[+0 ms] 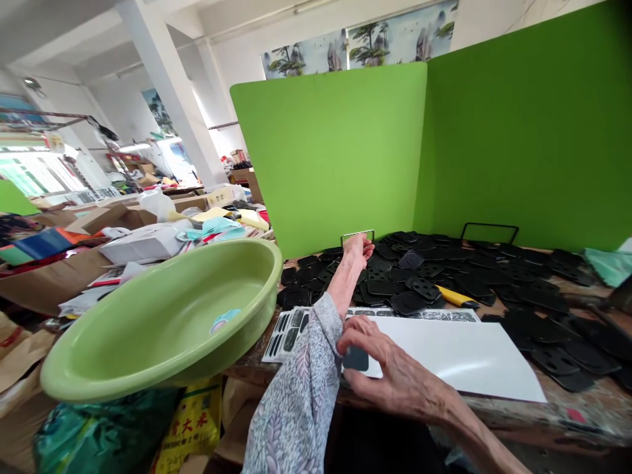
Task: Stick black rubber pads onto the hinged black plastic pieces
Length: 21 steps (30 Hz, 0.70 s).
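My left hand (359, 246) reaches across to the base of the green screen, over the far edge of the black pieces (385, 288). Its fingers are curled, and whatever they may hold is hidden. Nearer to me, my right hand (390, 365) holds a small dark flat piece (356, 359) between thumb and fingers, close beside my left sleeve. Under and behind this hand lies a glossy white sheet (459, 355), partly over a sheet with dark cut shapes (291, 332).
A large green basin (172, 316) stands at the left of the bench. Green panels (336, 158) rise behind the pieces. A yellow-handled tool (457, 297) lies among them, and a thin black frame (490, 225) stands behind. Cloth (609, 264) lies at the far right.
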Available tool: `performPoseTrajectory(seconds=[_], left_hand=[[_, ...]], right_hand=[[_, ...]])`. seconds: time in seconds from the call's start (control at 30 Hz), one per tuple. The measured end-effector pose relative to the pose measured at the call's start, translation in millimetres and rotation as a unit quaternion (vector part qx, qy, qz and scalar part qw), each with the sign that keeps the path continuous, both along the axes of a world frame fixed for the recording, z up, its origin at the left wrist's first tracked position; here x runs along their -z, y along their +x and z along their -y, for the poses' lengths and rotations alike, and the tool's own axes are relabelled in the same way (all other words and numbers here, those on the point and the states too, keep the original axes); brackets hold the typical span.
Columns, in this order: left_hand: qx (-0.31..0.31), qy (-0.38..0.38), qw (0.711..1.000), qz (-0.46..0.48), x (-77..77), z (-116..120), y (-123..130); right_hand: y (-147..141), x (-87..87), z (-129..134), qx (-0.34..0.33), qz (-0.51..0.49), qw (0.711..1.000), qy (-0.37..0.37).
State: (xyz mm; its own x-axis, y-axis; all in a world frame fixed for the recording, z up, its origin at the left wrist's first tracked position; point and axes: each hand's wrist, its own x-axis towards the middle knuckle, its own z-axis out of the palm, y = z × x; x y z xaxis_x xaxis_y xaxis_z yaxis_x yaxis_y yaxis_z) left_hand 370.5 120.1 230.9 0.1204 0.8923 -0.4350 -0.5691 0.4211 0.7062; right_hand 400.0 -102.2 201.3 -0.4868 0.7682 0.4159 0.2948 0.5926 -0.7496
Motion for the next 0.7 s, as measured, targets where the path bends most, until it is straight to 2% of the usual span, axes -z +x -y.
performPoseTrajectory(seconds=[0.07, 0.17, 0.23, 0.27, 0.4, 0.57, 0.63, 0.7], left_hand=[[0.003, -0.013, 0.999, 0.030, 0.1, -5.6, -6.3], [0.002, -0.026, 0.996, 0.089, -2.7, -13.7, -20.0], [-0.007, -0.029, 0.991, 0.128, -4.8, -17.5, -28.5], [-0.011, -0.031, 0.989, 0.147, -5.5, -19.0, -32.0], [-0.026, -0.039, 0.978, 0.202, -4.6, -22.8, -41.3], [-0.048, -0.018, 0.975, 0.216, -0.9, -24.9, -51.8], [-0.053, -0.002, 0.976, 0.210, -1.8, -25.3, -56.4], [-0.058, 0.014, 0.978, 0.201, -5.0, -26.2, -60.5]], right_hand=[[-1.8, 3.9, 0.1, -0.031, 0.030, 0.999, -0.011], [-5.9, 16.0, -4.0, 0.042, -0.022, 0.999, -0.018], [-9.6, 23.7, -7.8, 0.088, -0.096, 0.990, -0.057], [-11.4, 26.8, -9.4, 0.088, -0.123, 0.985, -0.078], [-13.7, 34.0, -14.0, 0.033, -0.162, 0.980, -0.111], [-6.2, 42.0, -19.0, -0.019, -0.187, 0.963, -0.192], [-13.1, 48.8, -19.2, 0.008, -0.183, 0.963, -0.198], [-31.2, 59.6, -14.9, 0.075, -0.199, 0.957, -0.197]])
